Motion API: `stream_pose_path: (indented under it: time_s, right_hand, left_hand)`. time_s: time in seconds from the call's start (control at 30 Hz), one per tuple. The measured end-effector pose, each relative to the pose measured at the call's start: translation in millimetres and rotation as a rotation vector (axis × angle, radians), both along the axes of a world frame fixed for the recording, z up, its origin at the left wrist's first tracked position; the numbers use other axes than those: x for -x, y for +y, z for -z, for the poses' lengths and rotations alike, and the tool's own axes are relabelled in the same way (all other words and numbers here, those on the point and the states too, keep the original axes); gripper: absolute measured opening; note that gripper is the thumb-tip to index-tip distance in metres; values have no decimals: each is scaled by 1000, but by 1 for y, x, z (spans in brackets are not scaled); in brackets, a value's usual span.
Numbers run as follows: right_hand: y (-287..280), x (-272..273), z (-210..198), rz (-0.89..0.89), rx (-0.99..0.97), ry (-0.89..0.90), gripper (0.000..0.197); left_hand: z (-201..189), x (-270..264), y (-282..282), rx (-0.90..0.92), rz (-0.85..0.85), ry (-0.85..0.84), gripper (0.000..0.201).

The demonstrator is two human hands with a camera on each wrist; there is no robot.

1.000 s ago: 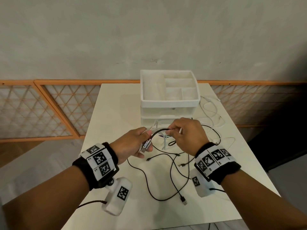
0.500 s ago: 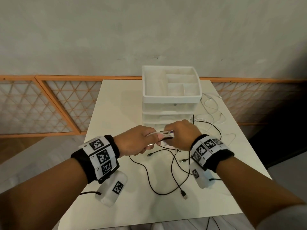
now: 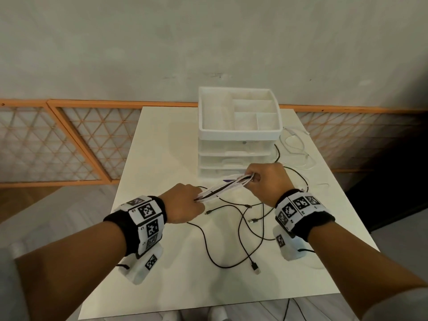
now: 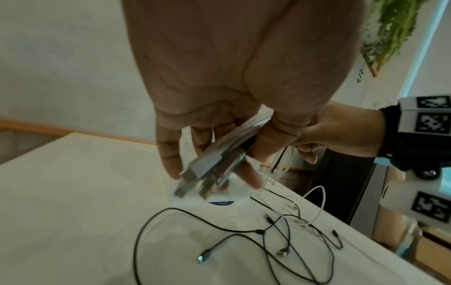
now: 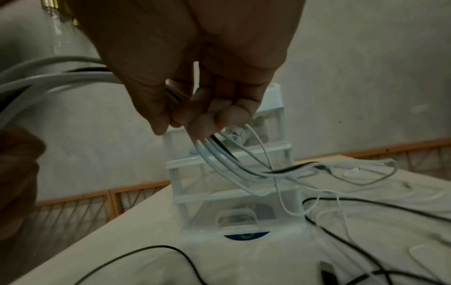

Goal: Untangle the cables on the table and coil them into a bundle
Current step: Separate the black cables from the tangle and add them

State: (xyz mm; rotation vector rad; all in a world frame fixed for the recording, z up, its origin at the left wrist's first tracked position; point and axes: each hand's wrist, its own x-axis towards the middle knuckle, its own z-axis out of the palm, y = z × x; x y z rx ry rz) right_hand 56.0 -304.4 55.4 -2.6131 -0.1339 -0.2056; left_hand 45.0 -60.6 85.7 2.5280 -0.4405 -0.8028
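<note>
Several white cables and one black cable form a taut bunch (image 3: pixel 223 186) stretched between my two hands above the white table (image 3: pixel 166 144). My left hand (image 3: pixel 185 205) grips the plug end of the bunch, and the USB plugs (image 4: pixel 205 173) stick out past its fingers. My right hand (image 3: pixel 264 181) pinches the same strands (image 5: pixel 219 152), which trail down behind it to the table. Loose black cables (image 3: pixel 245 232) lie tangled on the table beneath both hands. More white cables (image 3: pixel 294 147) lie at the right by the drawer unit.
A white drawer unit (image 3: pixel 238 135) with a divided tray on top stands at the table's far middle, just behind my hands. An orange lattice panel (image 3: pixel 69 144) runs along the wall. The table's front edge (image 3: pixel 208 309) is near me.
My hands have drawn apart, the left toward me and left, the right up toward the drawers. The bunch between them has gone from a short loop to a long taut span.
</note>
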Motion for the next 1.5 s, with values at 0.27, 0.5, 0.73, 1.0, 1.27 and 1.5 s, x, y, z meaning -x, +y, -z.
stream_pose_path:
  time_s: [0.27, 0.5, 0.73, 1.0, 1.27, 1.5]
  right_hand:
    - [-7, 0, -12, 103, 72, 15, 13]
    - [12, 16, 22, 56, -73, -40, 47]
    - [35, 77, 77, 87, 203, 447, 32]
    - [26, 102, 107, 117, 203, 757, 16]
    - [31, 77, 19, 194, -846, 288, 37]
    - [71, 78, -11, 22, -781, 212, 12]
  left_hand:
    - [9, 3, -4, 373, -221, 171, 18]
    - [5, 1, -5, 373, -340, 122, 32]
    - [25, 0, 17, 314, -357, 53, 25]
    - [30, 5, 2, 593, -585, 202, 38]
    - [22, 5, -10, 788, -678, 280, 26]
    - [3, 7, -30, 819, -499, 222, 29]
